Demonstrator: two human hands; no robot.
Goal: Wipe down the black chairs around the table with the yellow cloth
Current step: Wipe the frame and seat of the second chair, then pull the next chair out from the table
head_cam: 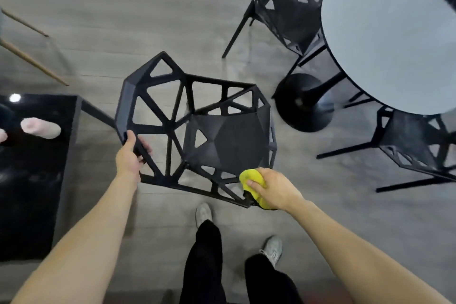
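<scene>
A round grey bench (389, 39) on a black pedestal base (303, 103) is standing at the upper right of the wood-grain floor (103, 7), with two more black chairs tucked against its rim: one at its far left edge (283, 7), one at its near edge (417, 140). Their thin splayed legs are reaching out toward the near black chair (197, 128), crowding the floor around it. A dark glossy rectangular surface (32, 175) is lying just beside that chair's left side, bearing a pale pink fuzzy thing (40, 127).

The near chair is a hard matte shell of angular struts and triangular openings around a solid faceted seat. The left hand (130, 155) is gripping a strut at the chair's left rim, fingers curled around it. The right hand (274, 187) is clutching the soft, bunched yellow cloth (251, 180) and pressing it onto the chair's near right corner. Black trouser legs and grey shoes (271, 249) are standing just behind the chair.
</scene>
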